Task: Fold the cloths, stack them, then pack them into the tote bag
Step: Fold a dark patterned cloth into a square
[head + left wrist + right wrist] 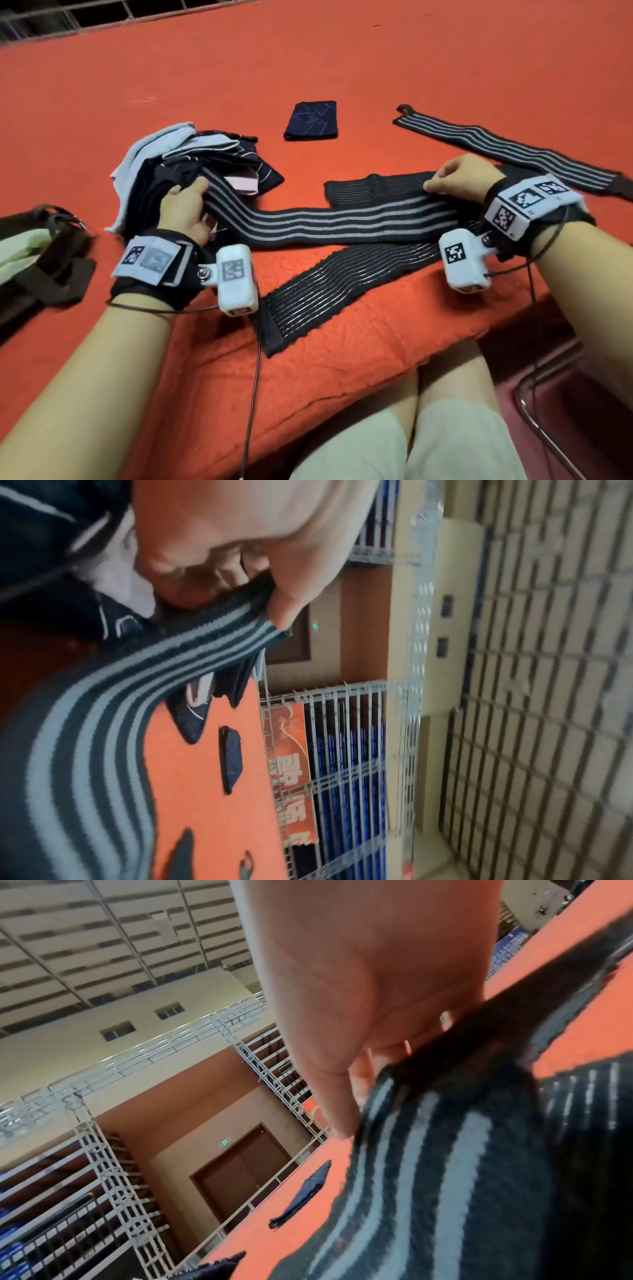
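Observation:
A long black cloth band with grey stripes (pixel 325 222) lies stretched across the red table (pixel 342 68) between my hands. My left hand (pixel 186 209) grips its left end beside the cloth pile; in the left wrist view the thumb (pixel 291 599) pinches the striped band (pixel 103 723). My right hand (pixel 455 181) pinches the band's right end (pixel 445 1164), where the band doubles back. A heap of unfolded dark, white and pink cloths (pixel 191 161) sits by the left hand. One folded navy cloth (pixel 311 120) lies further back.
A second striped band (pixel 513 147) lies at the right rear. A dark bag with straps and a pale lining (pixel 37 260) sits at the left edge. A metal chair frame (pixel 548 428) stands below the table's near right edge. Wire fencing (pixel 68 17) runs behind the table.

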### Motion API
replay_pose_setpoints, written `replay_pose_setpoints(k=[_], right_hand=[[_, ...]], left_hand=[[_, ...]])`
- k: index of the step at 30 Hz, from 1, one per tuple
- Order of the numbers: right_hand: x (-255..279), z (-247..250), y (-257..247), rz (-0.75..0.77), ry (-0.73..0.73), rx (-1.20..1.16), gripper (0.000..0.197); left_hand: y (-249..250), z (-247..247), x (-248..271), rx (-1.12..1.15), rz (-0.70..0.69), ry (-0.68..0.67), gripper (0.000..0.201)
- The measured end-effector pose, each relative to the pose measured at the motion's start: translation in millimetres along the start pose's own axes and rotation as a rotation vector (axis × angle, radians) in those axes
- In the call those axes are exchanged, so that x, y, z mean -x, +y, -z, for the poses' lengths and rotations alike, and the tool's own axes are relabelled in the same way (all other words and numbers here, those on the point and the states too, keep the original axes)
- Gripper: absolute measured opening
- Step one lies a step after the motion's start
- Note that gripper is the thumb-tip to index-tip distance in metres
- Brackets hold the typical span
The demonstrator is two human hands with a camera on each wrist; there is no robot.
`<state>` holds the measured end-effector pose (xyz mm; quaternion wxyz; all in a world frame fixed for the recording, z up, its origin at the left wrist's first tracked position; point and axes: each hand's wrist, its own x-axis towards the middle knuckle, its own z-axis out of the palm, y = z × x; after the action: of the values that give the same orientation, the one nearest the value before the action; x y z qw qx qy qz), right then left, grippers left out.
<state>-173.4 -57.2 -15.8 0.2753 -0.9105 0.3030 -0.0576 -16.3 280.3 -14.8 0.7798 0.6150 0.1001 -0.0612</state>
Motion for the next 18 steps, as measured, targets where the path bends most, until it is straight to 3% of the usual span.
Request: replay_pose_setpoints(k=[1, 4, 6, 9, 13, 16, 18], right_hand=[[-1.2, -2.1, 3.4, -0.017, -0.02, 0.017, 0.016], [1.9, -3.7, 14.9, -0.07, -0.077, 0.121, 0.018], [4.5, -2.3, 22.9, -0.103, -0.071, 0.198, 0.023], [8.8, 0.5, 33.9, -0.138, -0.054, 0.31, 0.033], [11.0, 0.9, 38.2, -0.186, -0.032, 0.347, 0.042], [15.6, 4.5, 42.1, -0.209, -0.018, 0.318, 0.038], [18.1, 6.4, 44.9, -0.213, -0.031, 0.275, 0.029]], left_hand=[[-3.3, -6.2, 3.0, -0.078, -0.021, -0.048, 0.012], [-9.6, -24.7, 13.4, -0.394, -0.11, -0.15, 0.02], [-13.8, -38.2, 15.5, -0.545, -0.133, -0.238, 0.015], [-23.1, -63.1, 24.8, -0.804, -0.189, -0.378, 0.027], [-42.6, -85.0, 39.7, -1.07, -0.309, -0.439, 0.03], [-53.7, -93.2, 45.9, -1.26, -0.275, -0.691, 0.053], [-52.3, -93.0, 46.6, -1.378, -0.233, -0.785, 0.06]])
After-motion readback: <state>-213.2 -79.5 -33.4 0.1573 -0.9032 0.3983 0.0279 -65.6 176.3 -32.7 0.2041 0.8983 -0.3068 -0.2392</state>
